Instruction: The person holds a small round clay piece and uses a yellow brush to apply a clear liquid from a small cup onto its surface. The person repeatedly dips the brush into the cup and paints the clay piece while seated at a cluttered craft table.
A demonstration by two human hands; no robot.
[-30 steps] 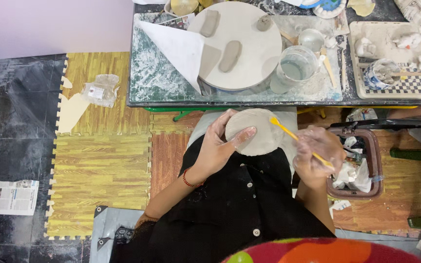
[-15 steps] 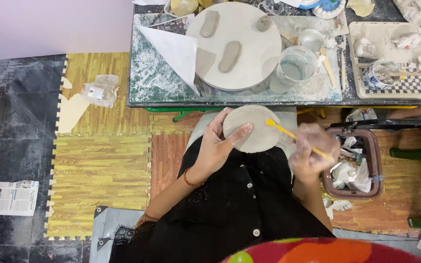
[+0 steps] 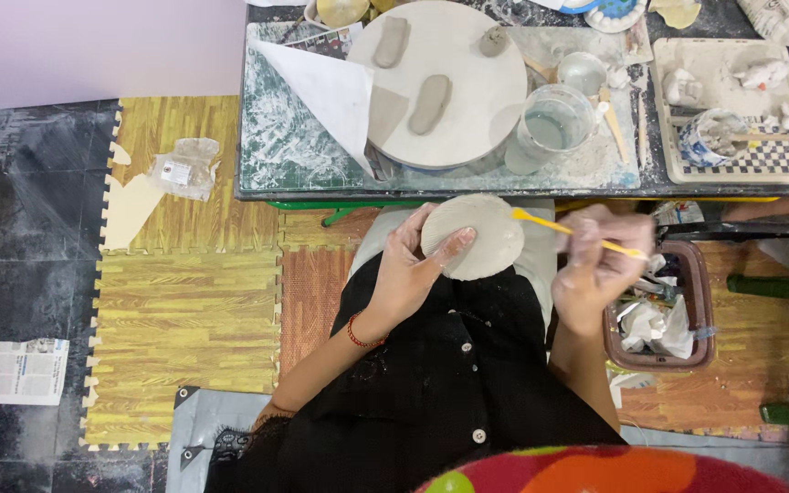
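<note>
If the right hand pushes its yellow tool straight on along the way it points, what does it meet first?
The right hand aims the yellow tool up-left; its tip already lies at the edge of the clay disc in the left hand. Probably the disc first; depth is unclear.

A crumpled clear labelled bag (image 3: 186, 167) and a folded newspaper (image 3: 20, 371) lie on the floor.

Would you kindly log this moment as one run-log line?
left hand: holds round clay disc | right hand: holds yellow tool, tip at disc edge | worktable: ahead
</note>
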